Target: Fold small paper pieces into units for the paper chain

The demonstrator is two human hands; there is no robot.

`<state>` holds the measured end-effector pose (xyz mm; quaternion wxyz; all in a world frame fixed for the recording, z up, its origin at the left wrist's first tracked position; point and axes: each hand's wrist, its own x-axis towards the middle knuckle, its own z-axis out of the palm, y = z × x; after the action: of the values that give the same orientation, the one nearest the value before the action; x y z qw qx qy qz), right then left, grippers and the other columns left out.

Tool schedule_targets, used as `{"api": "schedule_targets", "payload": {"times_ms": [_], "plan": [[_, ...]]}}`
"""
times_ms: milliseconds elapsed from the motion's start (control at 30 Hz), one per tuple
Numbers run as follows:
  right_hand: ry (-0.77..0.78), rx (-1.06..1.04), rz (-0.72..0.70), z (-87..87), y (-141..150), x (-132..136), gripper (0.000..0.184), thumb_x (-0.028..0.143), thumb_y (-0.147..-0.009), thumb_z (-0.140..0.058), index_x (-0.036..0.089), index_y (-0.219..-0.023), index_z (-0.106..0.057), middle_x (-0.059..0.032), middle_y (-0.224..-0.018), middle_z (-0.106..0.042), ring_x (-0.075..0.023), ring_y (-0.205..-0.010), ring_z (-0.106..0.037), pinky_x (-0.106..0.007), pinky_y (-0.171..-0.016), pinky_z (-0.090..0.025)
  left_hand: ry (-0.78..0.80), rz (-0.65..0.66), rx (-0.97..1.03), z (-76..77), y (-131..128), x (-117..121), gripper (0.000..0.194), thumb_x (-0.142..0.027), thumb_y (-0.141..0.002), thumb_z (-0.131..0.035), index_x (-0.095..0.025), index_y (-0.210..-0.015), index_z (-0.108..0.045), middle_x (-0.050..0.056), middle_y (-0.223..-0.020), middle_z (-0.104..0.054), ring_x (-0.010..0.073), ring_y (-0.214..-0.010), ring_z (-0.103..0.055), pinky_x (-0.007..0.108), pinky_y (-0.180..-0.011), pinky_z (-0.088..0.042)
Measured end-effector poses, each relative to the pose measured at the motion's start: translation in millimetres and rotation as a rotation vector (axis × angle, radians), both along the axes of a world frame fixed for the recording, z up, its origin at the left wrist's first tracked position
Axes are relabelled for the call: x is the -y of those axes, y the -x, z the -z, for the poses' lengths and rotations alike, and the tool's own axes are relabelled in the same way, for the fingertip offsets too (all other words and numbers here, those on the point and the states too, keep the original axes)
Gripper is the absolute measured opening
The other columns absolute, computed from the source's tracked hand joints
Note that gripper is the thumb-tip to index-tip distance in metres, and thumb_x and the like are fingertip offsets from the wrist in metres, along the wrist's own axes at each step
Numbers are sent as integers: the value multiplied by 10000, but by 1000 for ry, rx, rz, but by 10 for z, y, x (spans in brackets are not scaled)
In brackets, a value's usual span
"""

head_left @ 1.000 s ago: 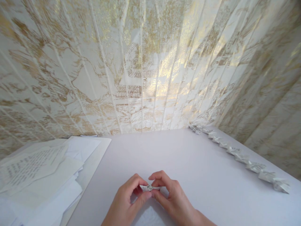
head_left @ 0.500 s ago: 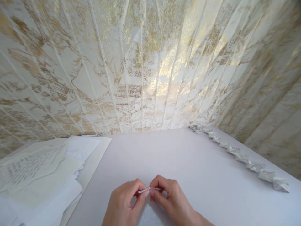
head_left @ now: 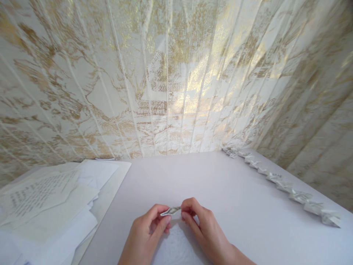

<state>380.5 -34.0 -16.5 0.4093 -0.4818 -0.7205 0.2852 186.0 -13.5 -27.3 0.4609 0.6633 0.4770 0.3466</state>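
Between my two hands is a small folded piece of paper, greyish white, held just above the table. It is slightly parted along its edge, so a gap shows between its layers. My left hand pinches its left end between thumb and fingers. My right hand grips the right end, and its fingertips cover that end. The paper's underside is out of sight.
At the left lies a pile of white sheets, one with handwriting. A row of folded paper pieces runs along the table's right edge. Patterned curtains hang behind the table and to its right.
My hands have moved slightly apart and a little upward. The folded paper, nearly a thin flat strip before, now shows an opened gap between its layers.
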Motion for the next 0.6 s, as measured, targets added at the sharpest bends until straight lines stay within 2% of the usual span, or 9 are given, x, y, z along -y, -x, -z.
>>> {"api": "schedule_targets", "payload": {"times_ms": [200, 367, 467, 600], "plan": [[-188, 148, -40, -58, -42, -20, 193, 220, -1019, -399, 221, -894, -546, 5, -786, -605, -128, -669, -557, -220, -635, -440, 33, 43, 33, -23, -35, 35, 381, -520, -896, -537, -202, -1081, -635, 6, -752, -700, 168, -701, -654, 240, -673, -513], [-356, 338, -74, -160, -38, -18, 274, 234, -1056, -317, 203, -911, -548, -17, -741, -609, -146, -640, -543, -237, -596, -419, 106, 34, 102, -40, -48, 97, 518, -600, -921, -437, -171, -1161, -600, 52, -819, -717, 185, -736, -659, 263, -664, -527], [-461, 453, -89, -172, 0, -9, 295, 196, -1054, -306, 198, -883, -547, -21, -709, -605, -159, -628, -521, -253, -595, -400, 165, -2, 109, -21, -58, 96, 561, -613, -908, -440, -146, -1192, -571, 43, -752, -695, 186, -705, -654, 266, -641, -517], [-553, 543, -95, -121, 52, -1, 325, 219, -1056, -295, 200, -850, -546, -33, -709, -606, -180, -649, -507, -276, -604, -386, 142, -17, 55, -77, -91, 105, 477, -572, -913, -430, -164, -1087, -606, -19, -627, -590, 152, -562, -566, 234, -534, -448]]}}
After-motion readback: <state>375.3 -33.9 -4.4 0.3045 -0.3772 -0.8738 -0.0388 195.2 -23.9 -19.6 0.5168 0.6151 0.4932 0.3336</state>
